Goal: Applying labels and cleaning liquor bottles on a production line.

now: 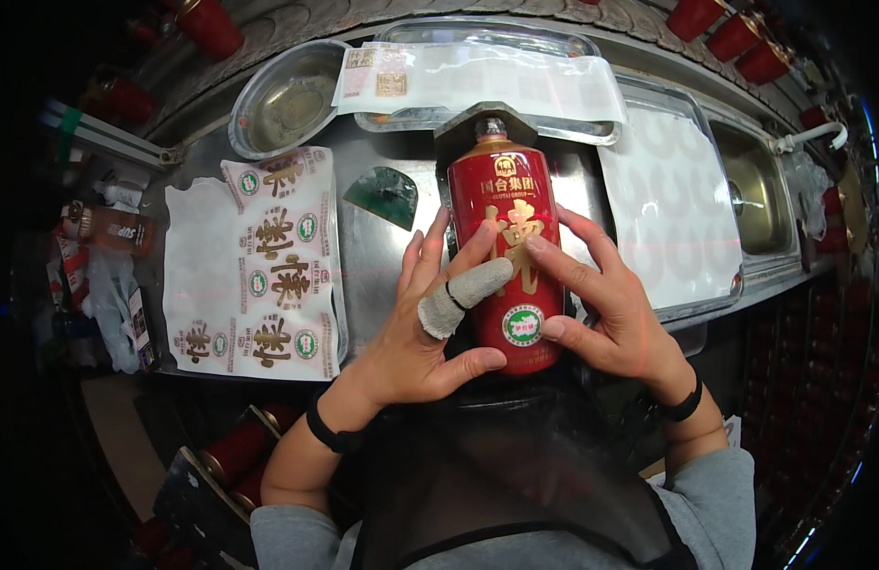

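Note:
A red bottle lies with its neck pointing away from me, before a dark angular block. It carries a large gold character decal and a round green-and-white decal. My left hand rests against its left side, fingers stretched and spread; one finger wears a grey cloth sleeve. From the right, my right hand lays spread fingertips over the gold character, its thumb beside the round decal. A dark green scraper-like piece lies left of the bottle.
A sheet of gold and green decals lies at left. White sheets cover a tray at the back and another at right. A metal bowl, a sink and a bottle of pinkish liquid surround the worktop.

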Motion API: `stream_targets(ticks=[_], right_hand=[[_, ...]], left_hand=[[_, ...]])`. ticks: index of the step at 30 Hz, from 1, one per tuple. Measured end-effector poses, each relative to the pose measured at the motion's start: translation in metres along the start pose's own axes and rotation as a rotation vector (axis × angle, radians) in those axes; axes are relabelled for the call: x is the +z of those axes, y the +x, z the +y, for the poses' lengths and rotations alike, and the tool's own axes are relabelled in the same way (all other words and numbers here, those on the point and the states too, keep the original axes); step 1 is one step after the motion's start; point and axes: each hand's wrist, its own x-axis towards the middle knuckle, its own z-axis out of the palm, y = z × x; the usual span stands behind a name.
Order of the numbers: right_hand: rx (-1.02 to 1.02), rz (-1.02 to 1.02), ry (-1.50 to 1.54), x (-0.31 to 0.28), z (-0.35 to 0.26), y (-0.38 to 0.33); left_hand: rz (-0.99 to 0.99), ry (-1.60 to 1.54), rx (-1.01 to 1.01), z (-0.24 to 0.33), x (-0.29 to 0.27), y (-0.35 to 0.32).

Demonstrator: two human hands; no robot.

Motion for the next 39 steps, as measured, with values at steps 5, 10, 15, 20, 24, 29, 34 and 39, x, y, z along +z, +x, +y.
stream_targets(ticks=[5, 10, 15, 20, 24, 29, 34, 39], right_hand=[[-0.015, 0.014, -0.041, 0.005, 0.0, -0.005], [-0.007, 0.033, -0.066, 0.008, -0.001, -0.005], [0.003, 0.029, -0.081, 0.008, -0.003, -0.011], [-0.019, 0.04, 0.068, 0.008, 0.002, -0.009], [-0.021, 0.022, 0.075, 0.007, 0.006, -0.008], [-0.04, 0.02, 0.025, 0.006, 0.008, -0.008], [-0.045, 0.013, 0.036, 0.008, 0.013, -0.006], [-0.031, -0.007, 0.088, 0.008, 0.012, -0.008]], left_hand=[[0.02, 0.029, 0.037, -0.006, 0.0, 0.002], [0.024, 0.034, 0.042, -0.004, -0.002, 0.004], [-0.017, 0.064, 0.002, 0.003, -0.004, -0.001], [0.086, -0.046, -0.005, -0.006, -0.003, -0.006], [0.144, -0.146, -0.035, -0.013, 0.002, -0.01], [0.042, -0.006, 0.007, -0.012, 0.007, -0.009], [0.066, -0.016, -0.01, -0.009, 0.008, -0.007], [0.076, 0.002, -0.017, -0.007, 0.007, -0.007]])
